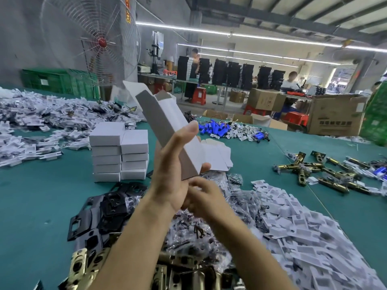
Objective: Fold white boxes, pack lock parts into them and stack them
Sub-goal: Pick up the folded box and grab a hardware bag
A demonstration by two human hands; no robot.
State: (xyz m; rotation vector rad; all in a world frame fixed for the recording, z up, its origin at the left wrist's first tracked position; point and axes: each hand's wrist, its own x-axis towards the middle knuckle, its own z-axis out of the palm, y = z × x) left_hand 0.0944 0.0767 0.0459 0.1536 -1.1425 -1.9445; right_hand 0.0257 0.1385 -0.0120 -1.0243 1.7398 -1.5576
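Note:
My left hand holds a half-folded white box up over the table, tilted with its open top flaps pointing away to the left. Thumb and fingertips grip its lower part. Just below, my right hand is blurred, and its curled fingers work at the box's bottom end. Two stacks of closed white boxes stand side by side to the left. Flat box blanks lie behind my hands. Bagged lock parts are heaped under my arms.
On the green table lie black plates, brass latch bolts, blue batteries and heaps of white inserts. More inserts are piled far left. A big fan and cardboard cartons stand beyond.

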